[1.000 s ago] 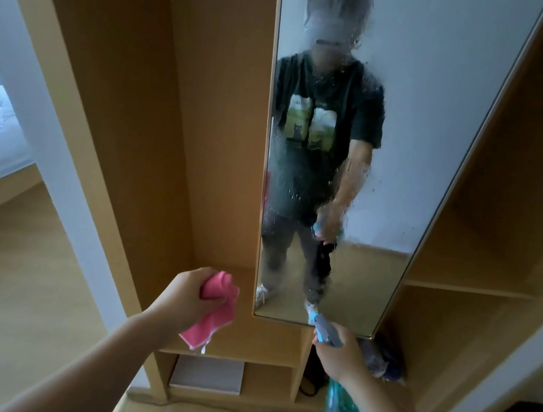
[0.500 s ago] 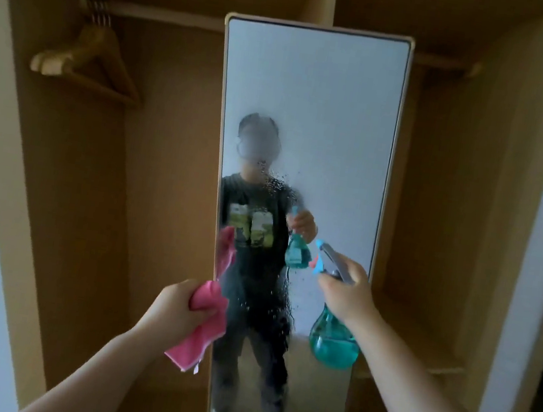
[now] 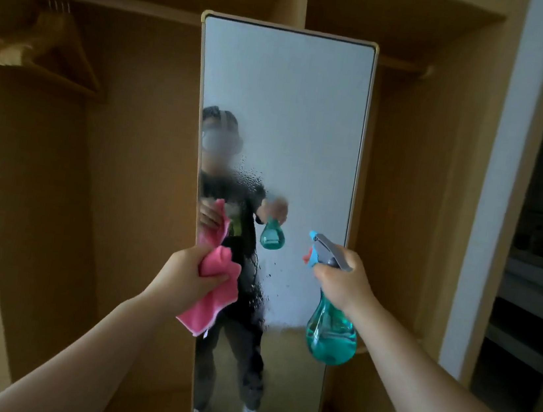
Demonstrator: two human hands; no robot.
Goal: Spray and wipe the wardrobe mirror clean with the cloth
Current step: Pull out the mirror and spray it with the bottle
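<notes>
A tall gold-framed mirror [image 3: 313, 114] stands upright in the middle of an open wooden wardrobe. Water droplets streak its lower middle, around my reflection. My left hand [image 3: 185, 272] grips a bunched pink cloth [image 3: 213, 296] just in front of the mirror's left edge. My right hand [image 3: 344, 283] holds a teal spray bottle [image 3: 330, 336] by its grey trigger head, nozzle aimed at the glass near the right side. Both hands are raised at mid-mirror height.
Wooden hangers [image 3: 39, 44] hang from a rail at the upper left of the wardrobe [image 3: 125, 152]. A white wall strip [image 3: 491, 200] and dark shelving [image 3: 540, 276] lie to the right. Dark items sit on the floor by the mirror's base.
My view has tilted up from the mirror's bottom to its full height. Both hands rose from low near the base to mid-mirror, the bottle now pointed at the glass.
</notes>
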